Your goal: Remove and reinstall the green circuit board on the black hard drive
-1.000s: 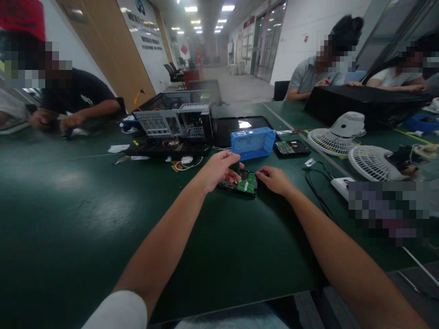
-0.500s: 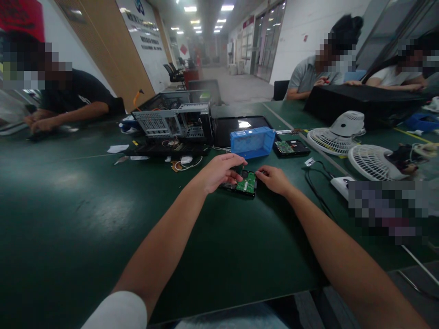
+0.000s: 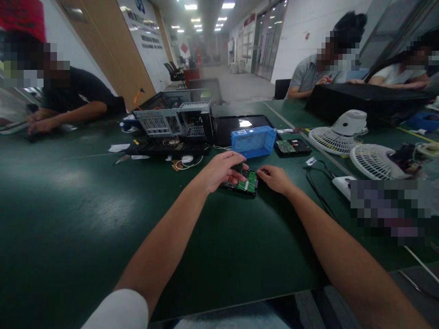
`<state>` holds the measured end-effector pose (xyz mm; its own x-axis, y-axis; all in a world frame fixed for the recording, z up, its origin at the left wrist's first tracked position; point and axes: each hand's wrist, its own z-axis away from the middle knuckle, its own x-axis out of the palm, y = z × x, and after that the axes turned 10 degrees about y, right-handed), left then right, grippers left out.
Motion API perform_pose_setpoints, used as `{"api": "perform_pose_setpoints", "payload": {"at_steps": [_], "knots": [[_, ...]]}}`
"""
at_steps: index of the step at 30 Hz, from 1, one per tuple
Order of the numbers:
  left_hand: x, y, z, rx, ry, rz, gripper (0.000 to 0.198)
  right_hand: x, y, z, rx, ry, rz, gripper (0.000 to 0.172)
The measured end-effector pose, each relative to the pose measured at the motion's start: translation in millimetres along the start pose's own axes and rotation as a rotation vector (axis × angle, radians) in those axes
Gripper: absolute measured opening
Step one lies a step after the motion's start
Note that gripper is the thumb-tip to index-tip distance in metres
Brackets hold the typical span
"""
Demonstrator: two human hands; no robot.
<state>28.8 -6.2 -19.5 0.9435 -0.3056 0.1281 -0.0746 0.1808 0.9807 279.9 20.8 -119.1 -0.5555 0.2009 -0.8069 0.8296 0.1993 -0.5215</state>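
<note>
A hard drive lies circuit board up on the green table, its green board showing. My left hand hovers over the drive's left end. Its fingers are curled in a pinch around a small dark thing I cannot make out. My right hand rests at the drive's right edge, fingers bent and pressed against it. Both forearms reach in from the near edge of the table.
Just behind the drive stands a blue plastic box, with a second hard drive to its right. An open computer case and a flat black panel lie farther back. Two white fans, a black cable and seated people surround the table.
My left hand has lowered slightly and its fingers have shifted over the drive; the upright dark thing seen in it a second ago is less visible. My right hand has stayed at the drive's edge.
</note>
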Motion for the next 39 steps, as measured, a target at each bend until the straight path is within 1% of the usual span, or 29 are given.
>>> {"api": "perform_pose_setpoints", "payload": {"at_steps": [3,11,17,22,25,32,39], "knots": [[0.3,-0.1,0.1,-0.010,-0.003,0.018,0.027,-0.6,-0.2,0.3,0.002,-0.003,-0.014,0.034],[-2.3,-4.4,-4.5,0.000,0.001,0.039,0.028,-1.8,0.8,-1.3,0.012,-0.014,-0.012,0.034],[-0.1,-1.9,-2.4,-0.002,0.025,0.038,0.029,0.7,6.2,-2.2,0.084,-0.023,-0.100,0.027],[-1.1,-2.7,-3.5,0.023,0.035,0.030,0.028,2.0,10.0,-2.1,0.113,-0.041,-0.147,0.027],[-1.2,-3.1,-3.7,0.030,0.019,0.019,0.028,2.3,10.3,-1.8,0.103,-0.035,-0.149,0.027],[-0.4,0.0,0.1,-0.009,0.004,0.017,0.026,1.2,6.9,-0.9,0.069,-0.017,-0.091,0.026],[1.6,-0.2,-2.1,-0.011,0.087,0.008,0.026,1.8,7.3,-0.4,0.047,-0.007,-0.089,0.026]]}}
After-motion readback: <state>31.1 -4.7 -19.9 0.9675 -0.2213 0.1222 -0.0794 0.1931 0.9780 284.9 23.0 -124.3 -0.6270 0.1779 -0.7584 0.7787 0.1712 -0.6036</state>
